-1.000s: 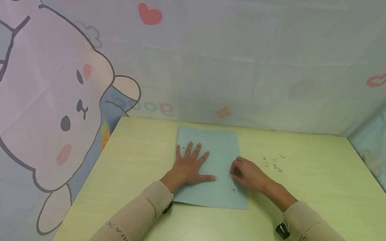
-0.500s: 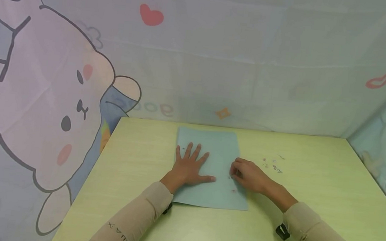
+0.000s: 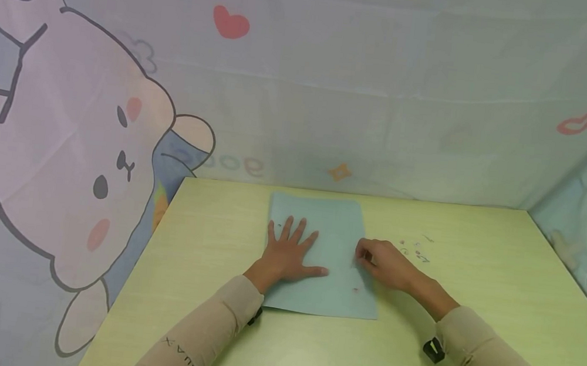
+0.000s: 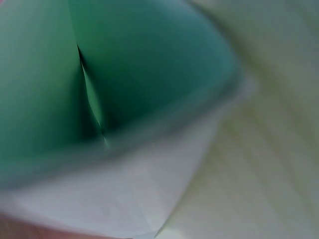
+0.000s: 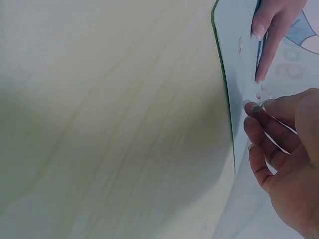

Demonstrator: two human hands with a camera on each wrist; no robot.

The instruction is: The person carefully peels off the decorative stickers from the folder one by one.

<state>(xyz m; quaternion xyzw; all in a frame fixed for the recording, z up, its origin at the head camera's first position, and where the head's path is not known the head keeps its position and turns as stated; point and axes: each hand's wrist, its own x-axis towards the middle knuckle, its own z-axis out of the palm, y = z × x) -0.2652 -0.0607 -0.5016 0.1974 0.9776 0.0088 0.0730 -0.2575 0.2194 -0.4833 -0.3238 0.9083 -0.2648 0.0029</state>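
A light blue sheet lies on the table under both hands. My left hand rests on its left half, fingers spread flat. At the sheet's right edge, my right hand has its thumb and index finger together. The right wrist view shows a tiny shiny piece pinched between those fingertips; its kind is too small to make out. Near the pinch, a small pink piece is on the sheet. Lower on the sheet sits another pink bit, and a dark one is beside the left fingers.
Several tiny pink and dark pieces are scattered on the yellow-green table, right of the sheet. A printed cloth hangs behind the table. Blurred green surfaces fill much of the left wrist view.
My right hand has drawn slightly to the right across the sheet's edge, fingertips still together. My left hand stays where it was, flat on the sheet.
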